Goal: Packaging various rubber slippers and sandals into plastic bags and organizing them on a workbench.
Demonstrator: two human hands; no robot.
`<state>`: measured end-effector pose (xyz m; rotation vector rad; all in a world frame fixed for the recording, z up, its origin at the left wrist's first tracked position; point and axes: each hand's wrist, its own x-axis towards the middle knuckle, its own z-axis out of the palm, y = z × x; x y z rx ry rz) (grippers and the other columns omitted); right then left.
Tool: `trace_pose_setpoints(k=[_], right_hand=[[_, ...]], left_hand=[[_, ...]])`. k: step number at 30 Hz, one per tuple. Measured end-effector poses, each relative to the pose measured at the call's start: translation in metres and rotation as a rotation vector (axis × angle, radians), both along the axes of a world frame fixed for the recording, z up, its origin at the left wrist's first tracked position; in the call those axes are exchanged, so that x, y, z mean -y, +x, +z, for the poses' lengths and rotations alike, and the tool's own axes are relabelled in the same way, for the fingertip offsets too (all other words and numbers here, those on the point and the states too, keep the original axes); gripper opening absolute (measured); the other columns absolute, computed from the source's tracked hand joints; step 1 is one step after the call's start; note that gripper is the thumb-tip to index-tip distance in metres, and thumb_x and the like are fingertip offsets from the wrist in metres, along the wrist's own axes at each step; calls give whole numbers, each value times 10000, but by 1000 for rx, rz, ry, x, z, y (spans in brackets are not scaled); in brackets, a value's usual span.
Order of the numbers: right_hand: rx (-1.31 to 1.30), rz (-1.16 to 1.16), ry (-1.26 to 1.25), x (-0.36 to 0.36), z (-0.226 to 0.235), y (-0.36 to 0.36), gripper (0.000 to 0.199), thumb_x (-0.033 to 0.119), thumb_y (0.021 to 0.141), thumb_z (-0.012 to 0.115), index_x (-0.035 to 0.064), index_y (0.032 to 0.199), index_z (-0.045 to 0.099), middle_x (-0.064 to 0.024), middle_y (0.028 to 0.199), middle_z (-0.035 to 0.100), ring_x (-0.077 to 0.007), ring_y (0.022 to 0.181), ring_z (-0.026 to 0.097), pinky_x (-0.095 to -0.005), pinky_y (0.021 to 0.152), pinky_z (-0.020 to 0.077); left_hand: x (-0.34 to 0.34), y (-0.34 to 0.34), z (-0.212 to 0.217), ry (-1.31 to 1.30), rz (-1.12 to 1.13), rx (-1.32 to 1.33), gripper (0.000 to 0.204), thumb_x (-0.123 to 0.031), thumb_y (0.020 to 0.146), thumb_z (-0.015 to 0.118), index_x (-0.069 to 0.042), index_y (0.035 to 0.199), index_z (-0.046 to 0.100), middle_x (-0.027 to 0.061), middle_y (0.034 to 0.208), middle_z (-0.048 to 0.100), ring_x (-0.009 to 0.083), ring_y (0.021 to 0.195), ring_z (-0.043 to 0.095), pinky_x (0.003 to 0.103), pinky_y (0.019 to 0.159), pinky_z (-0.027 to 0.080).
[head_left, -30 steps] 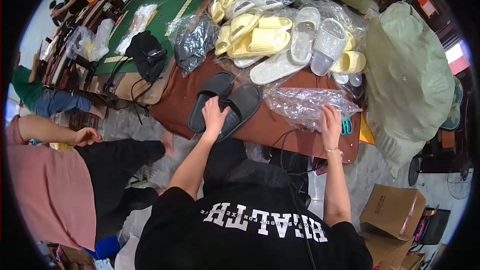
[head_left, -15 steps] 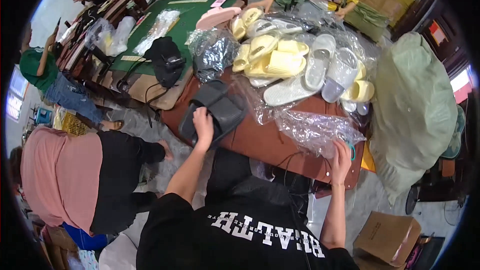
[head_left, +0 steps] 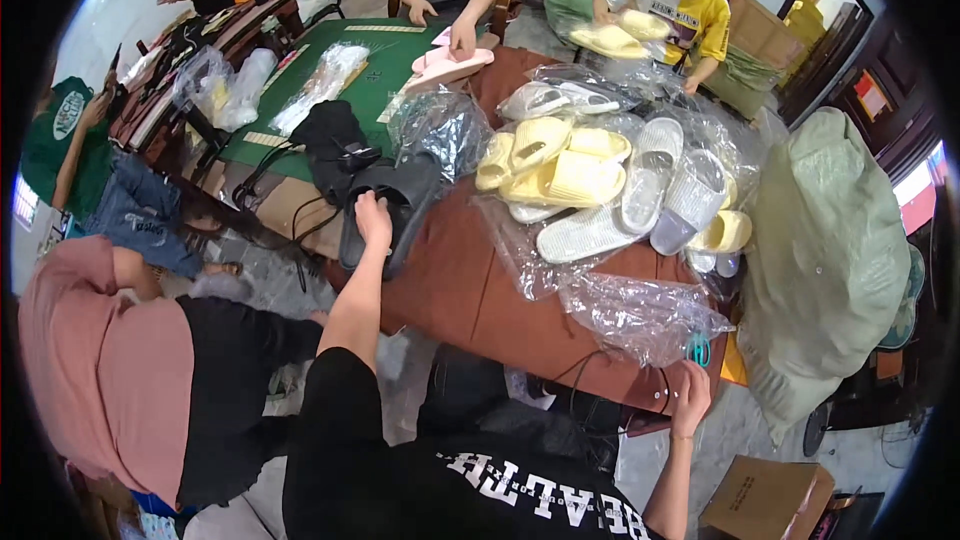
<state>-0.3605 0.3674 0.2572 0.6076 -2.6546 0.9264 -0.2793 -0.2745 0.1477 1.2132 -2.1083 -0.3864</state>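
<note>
My left hand (head_left: 373, 222) grips a pair of dark grey slippers (head_left: 408, 195) at the left side of the brown table, its fingers closed over their near part. Beyond them lies a clear plastic bag with something dark inside (head_left: 440, 130). Down at the table's right front edge is my right hand (head_left: 690, 398), fingers curled together; what they hold, if anything, is hidden. Just above it sits a small teal looped object (head_left: 698, 348), beside an empty-looking clear plastic bag (head_left: 640, 315).
Pale yellow slippers (head_left: 585, 178) and white slippers (head_left: 595, 230) in clear wrap are heaped mid-table. A large pale green sack (head_left: 825, 270) stands at the right, a cardboard box (head_left: 765, 498) below. Several people work around; one holds yellow slippers (head_left: 610, 40).
My left hand has carried the dark slippers left and farther away. My right hand has left the clear bag and moved down to the table edge. Across the table, a person has lifted yellow slippers.
</note>
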Motion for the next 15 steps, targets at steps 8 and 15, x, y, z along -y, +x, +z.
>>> trace_pose_setpoints(k=[8,15], right_hand=[[33,-12,62,-2,-2,2,183,68,895,524,13,1039,624,-135,1071,614,-288,1029,575,-363,899,439],[61,-47,14,10,-5,-14,176,78,898,529,-4,1024,620,-141,1064,618,-291,1017,581,-368,892,446]], left_hand=[[47,-5,5,-134,158,35,296,-168,827,613,-45,1095,579,113,1089,564,316,1046,513,455,848,436],[-11,-25,24,-142,313,-223,494,-73,777,605,-21,1250,472,163,1227,486,346,1183,428,477,972,357]])
